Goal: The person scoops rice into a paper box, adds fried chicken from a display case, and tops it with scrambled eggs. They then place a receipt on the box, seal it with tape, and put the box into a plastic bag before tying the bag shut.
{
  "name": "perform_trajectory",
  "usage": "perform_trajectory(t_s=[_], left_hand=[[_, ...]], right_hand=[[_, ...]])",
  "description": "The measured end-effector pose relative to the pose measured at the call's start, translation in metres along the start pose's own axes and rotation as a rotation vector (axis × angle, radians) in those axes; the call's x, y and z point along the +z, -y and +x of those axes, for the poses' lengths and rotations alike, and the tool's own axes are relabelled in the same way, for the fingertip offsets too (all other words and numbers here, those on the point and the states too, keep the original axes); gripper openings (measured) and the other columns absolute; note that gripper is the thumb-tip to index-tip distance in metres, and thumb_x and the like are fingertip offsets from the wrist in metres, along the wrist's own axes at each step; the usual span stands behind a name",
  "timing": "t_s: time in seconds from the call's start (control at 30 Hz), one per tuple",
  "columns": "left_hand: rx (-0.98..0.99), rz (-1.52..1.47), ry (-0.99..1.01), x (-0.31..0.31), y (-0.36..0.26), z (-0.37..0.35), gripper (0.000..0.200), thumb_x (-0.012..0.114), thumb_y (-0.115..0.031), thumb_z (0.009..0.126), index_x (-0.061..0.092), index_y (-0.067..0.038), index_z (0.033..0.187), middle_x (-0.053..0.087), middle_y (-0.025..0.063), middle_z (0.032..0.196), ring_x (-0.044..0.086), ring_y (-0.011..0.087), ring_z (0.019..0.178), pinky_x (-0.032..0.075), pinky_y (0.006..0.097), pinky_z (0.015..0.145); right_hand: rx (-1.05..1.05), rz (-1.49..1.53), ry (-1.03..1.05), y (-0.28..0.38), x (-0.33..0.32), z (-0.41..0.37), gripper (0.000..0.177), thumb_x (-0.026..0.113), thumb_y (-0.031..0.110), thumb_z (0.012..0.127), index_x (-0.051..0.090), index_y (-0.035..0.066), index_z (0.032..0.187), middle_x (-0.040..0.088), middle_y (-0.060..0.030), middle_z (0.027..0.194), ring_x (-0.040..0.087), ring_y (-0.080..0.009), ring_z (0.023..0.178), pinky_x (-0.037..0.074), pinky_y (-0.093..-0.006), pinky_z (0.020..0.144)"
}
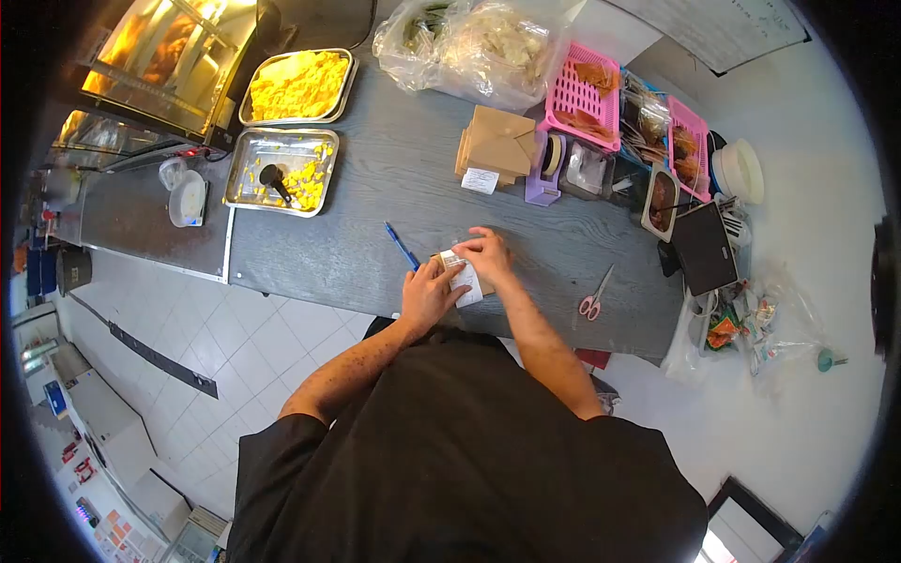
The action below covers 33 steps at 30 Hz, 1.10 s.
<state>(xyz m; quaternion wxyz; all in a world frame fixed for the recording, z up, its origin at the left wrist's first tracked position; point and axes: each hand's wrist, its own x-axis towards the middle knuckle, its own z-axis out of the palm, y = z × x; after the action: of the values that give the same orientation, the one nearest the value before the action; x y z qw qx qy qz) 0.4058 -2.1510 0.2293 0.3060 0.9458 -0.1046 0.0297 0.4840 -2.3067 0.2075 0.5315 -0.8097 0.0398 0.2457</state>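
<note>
A white printed receipt (465, 284) lies on a small brown kraft box (487, 286), close to the table's front edge. My left hand (430, 295) grips the receipt's left side, with its fingers over the paper and its thumb near the lower part. At the top edge of the receipt, my right hand (487, 255) has its thumb and index finger closed on the paper, its other fingers bent. Much of the box is hidden under the paper and my hands. A blue pen (402, 246) rests just beyond my left hand.
Stacked kraft boxes (500, 143) and a purple tape dispenser (544, 169) stand ahead, scissors (591, 302) to the right. Left are metal trays of yellow food (298, 86), one holding a black scoop (274, 180). Pink baskets (584, 98) and plastic bags (483, 52) line the back.
</note>
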Motion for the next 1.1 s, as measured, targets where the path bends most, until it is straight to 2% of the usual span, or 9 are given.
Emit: perform_trajectory(t_s=[0.07, 0.17, 0.3, 0.37, 0.5, 0.63, 0.77, 0.83, 1.1], left_hand=[[-0.012, 0.021, 0.014, 0.002, 0.001, 0.000, 0.045, 0.076, -0.040, 0.075, 0.070, -0.020, 0.115, 0.059, 0.0037, 0.096, 0.058, 0.0202, 0.089, 0.040, 0.0363, 0.071], [-0.013, 0.068, 0.005, 0.001, 0.001, -0.002, 0.045, 0.075, -0.043, 0.076, 0.070, -0.021, 0.114, 0.058, 0.0048, 0.100, 0.055, 0.0232, 0.094, 0.040, 0.0369, 0.073], [-0.008, 0.140, 0.005, -0.006, -0.004, -0.002, 0.049, 0.075, -0.048, 0.073, 0.069, -0.022, 0.115, 0.056, 0.0060, 0.106, 0.050, 0.0261, 0.100, 0.038, 0.0392, 0.079], [-0.015, 0.083, 0.062, -0.011, -0.006, -0.004, 0.053, 0.077, -0.051, 0.070, 0.069, -0.024, 0.115, 0.052, 0.0065, 0.116, 0.046, 0.0279, 0.109, 0.034, 0.0439, 0.089], [0.075, 0.139, 0.006, -0.012, -0.004, -0.003, 0.060, 0.079, -0.051, 0.067, 0.067, -0.022, 0.118, 0.049, 0.0064, 0.127, 0.042, 0.0277, 0.121, 0.030, 0.0471, 0.097], [0.155, 0.185, 0.102, -0.010, 0.001, -0.001, 0.071, 0.083, -0.044, 0.061, 0.060, -0.019, 0.123, 0.048, 0.0072, 0.134, 0.040, 0.0270, 0.129, 0.030, 0.0480, 0.100], [0.228, 0.172, 0.149, -0.008, 0.008, 0.007, 0.077, 0.085, -0.038, 0.058, 0.056, -0.016, 0.126, 0.047, 0.0083, 0.135, 0.040, 0.0284, 0.130, 0.032, 0.0483, 0.103], [0.209, 0.112, 0.163, -0.015, 0.017, 0.026, 0.075, 0.085, -0.034, 0.057, 0.058, -0.014, 0.124, 0.052, 0.0109, 0.132, 0.047, 0.0314, 0.125, 0.039, 0.0469, 0.101], [0.063, -0.278, 0.552, -0.037, 0.048, 0.094, 0.072, 0.087, -0.034, 0.057, 0.064, -0.003, 0.118, 0.066, 0.0187, 0.107, 0.064, 0.0337, 0.100, 0.051, 0.0386, 0.089]], right_hand=[[0.000, -0.230, -0.153, -0.013, 0.011, 0.006, 0.020, 0.075, 0.039, 0.077, 0.078, 0.023, 0.089, 0.052, 0.0000, 0.132, 0.035, -0.0216, 0.132, 0.021, -0.0585, 0.106], [-0.027, -0.327, -0.325, -0.024, 0.020, 0.014, 0.025, 0.075, 0.038, 0.078, 0.077, 0.019, 0.095, 0.052, -0.0056, 0.136, 0.040, -0.0296, 0.128, 0.027, -0.0462, 0.108], [-0.249, -0.103, -0.258, -0.013, 0.009, 0.018, 0.028, 0.072, 0.038, 0.081, 0.075, 0.022, 0.103, 0.049, -0.0057, 0.137, 0.038, -0.0326, 0.130, 0.026, -0.0463, 0.108], [-0.207, -0.631, -0.091, 0.011, -0.003, 0.005, 0.026, 0.069, 0.032, 0.082, 0.070, 0.020, 0.106, 0.054, -0.0098, 0.127, 0.037, -0.0320, 0.130, 0.027, -0.0540, 0.106], [-0.132, -0.676, -0.157, -0.008, -0.026, 0.012, 0.022, 0.063, 0.027, 0.087, 0.068, 0.015, 0.105, 0.053, -0.0152, 0.125, 0.042, -0.0335, 0.124, 0.037, -0.0458, 0.099], [-0.415, -0.060, -1.117, -0.032, -0.071, 0.027, 0.034, 0.050, 0.031, 0.096, 0.066, 0.004, 0.110, 0.059, -0.0159, 0.108, 0.050, -0.0322, 0.106, 0.040, -0.0420, 0.090], [-0.302, -0.082, -1.048, -0.036, -0.128, 0.055, 0.029, 0.057, 0.029, 0.095, 0.067, 0.004, 0.105, 0.061, -0.0088, 0.091, 0.056, -0.0245, 0.091, 0.045, -0.0373, 0.080], [0.293, 0.630, -0.468, -0.011, -0.149, 0.053, 0.028, 0.065, 0.029, 0.090, 0.068, 0.006, 0.104, 0.061, -0.0032, 0.086, 0.056, -0.0159, 0.079, 0.047, -0.0304, 0.071], [-0.104, 0.870, -0.451, -0.073, -0.142, 0.064, 0.016, 0.074, 0.016, 0.080, 0.071, 0.005, 0.091, 0.061, -0.0011, 0.084, 0.058, -0.0142, 0.078, 0.047, -0.0291, 0.069]])
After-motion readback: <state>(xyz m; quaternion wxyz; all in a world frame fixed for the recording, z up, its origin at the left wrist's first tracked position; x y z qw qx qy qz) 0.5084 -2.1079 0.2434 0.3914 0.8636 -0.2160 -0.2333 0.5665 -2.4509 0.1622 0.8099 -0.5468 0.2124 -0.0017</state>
